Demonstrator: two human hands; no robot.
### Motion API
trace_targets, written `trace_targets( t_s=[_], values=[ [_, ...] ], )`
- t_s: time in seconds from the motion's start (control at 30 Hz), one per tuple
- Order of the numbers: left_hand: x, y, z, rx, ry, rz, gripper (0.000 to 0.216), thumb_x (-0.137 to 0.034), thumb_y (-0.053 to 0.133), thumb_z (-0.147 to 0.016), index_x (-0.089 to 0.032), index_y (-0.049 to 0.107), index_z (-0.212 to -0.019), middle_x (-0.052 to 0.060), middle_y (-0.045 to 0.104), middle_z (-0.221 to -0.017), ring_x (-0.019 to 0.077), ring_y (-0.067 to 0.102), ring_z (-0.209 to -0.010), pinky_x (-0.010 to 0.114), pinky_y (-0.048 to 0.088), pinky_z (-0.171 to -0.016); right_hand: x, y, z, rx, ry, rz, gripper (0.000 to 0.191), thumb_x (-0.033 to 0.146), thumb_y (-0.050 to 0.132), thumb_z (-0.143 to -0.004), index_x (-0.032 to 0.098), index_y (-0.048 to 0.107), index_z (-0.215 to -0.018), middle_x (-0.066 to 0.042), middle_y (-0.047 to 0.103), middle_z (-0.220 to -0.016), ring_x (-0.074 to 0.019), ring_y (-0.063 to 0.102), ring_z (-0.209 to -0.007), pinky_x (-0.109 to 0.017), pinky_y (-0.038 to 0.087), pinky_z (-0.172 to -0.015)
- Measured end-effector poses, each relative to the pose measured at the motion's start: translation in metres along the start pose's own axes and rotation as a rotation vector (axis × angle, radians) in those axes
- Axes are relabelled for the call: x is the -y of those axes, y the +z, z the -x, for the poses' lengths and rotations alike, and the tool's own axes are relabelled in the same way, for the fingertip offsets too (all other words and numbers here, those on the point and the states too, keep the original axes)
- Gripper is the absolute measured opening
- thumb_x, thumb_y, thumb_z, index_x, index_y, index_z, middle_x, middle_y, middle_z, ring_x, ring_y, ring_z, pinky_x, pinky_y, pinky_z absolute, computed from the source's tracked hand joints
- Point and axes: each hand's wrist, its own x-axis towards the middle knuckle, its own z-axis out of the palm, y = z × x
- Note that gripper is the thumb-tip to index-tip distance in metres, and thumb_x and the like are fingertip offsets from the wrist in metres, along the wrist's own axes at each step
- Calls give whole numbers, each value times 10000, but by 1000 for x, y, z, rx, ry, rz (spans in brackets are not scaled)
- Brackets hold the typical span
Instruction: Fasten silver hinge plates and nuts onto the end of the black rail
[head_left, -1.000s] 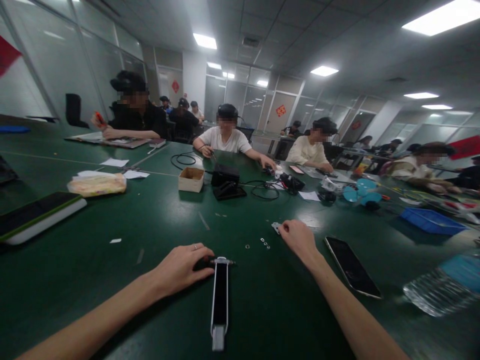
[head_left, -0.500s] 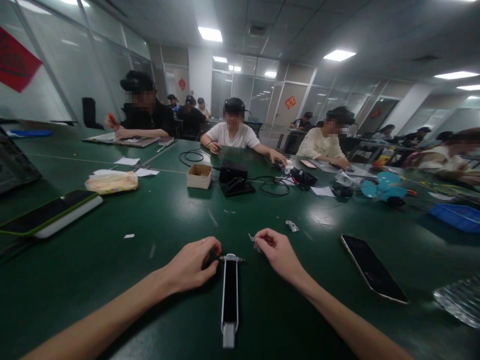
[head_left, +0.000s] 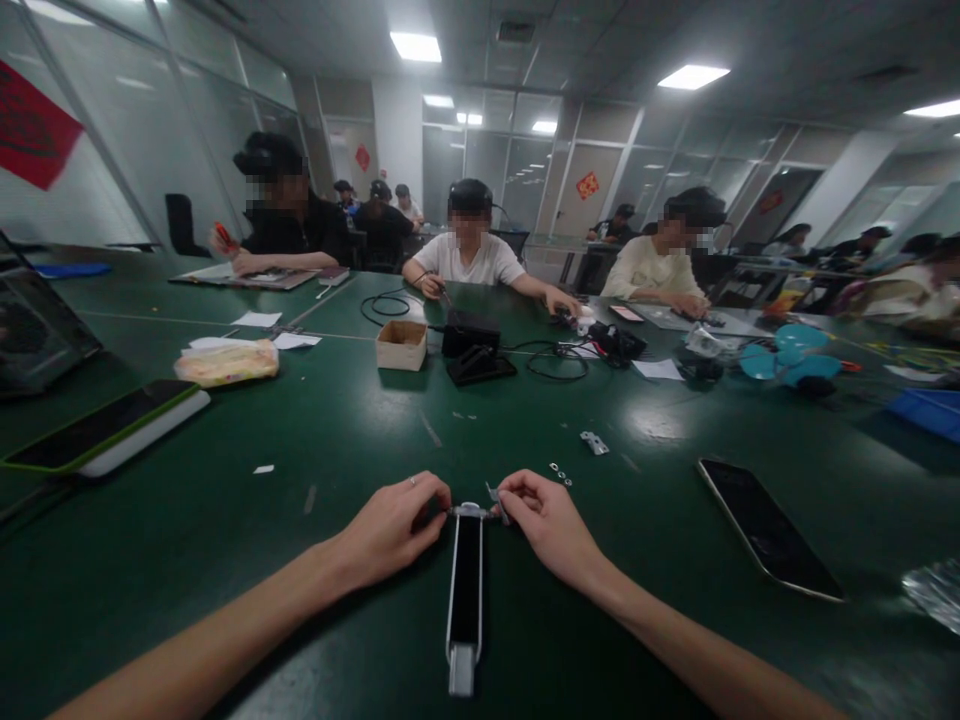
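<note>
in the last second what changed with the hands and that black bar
The right hand moved left, away from the metal plate on the table, took up a small metal piece and now pinches it at the far end of the black bar. The left hand kept its grip on that end; the black bar and metal plate lie as before.

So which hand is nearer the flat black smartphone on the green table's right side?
Right. The right hand, pinching a small silver part at the far end of the long black bar, has the smartphone off to its right; the left hand sits across the bar, farther away.
</note>
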Motion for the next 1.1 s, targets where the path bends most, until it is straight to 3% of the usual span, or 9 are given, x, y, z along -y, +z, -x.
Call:
trace_targets(
  t_s=[0.6,0.8,0.97,1.1],
  values=[
    [0,0,0,-1,35,14,117,-199,467,-867,-178,545,-953,24,577,-852,133,541,-637,240,429,-576,-1,2,0,-9,-30,32,170,313,564,-819,149,606,-834,-24,640,-748,-149,610,-671,-284,489,-640],
    [0,-1,2,-109,20,-32,151,-268,456,-888,-175,547,-965,21,588,-838,134,536,-619,254,428,-589,10,0,3,-94,-69,157,188,319,540,-834,158,636,-825,-36,663,-770,-156,605,-673,-277,478,-614],
    [-9,0,9,-172,145,-15,217,-385,485,-906,-183,556,-937,-4,576,-752,123,515,-566,234,384,-537,18,7,16,-205,-256,338,167,277,540,-848,183,678,-851,-35,682,-806,-156,596,-713,-283,449,-647],
    [-21,-3,13,-165,333,34,194,-356,472,-928,-181,559,-921,-12,572,-687,117,520,-554,226,389,-543,17,18,25,-198,-580,396,108,210,572,-829,190,661,-771,-26,676,-726,-160,601,-691,-306,448,-663]
  ],
)
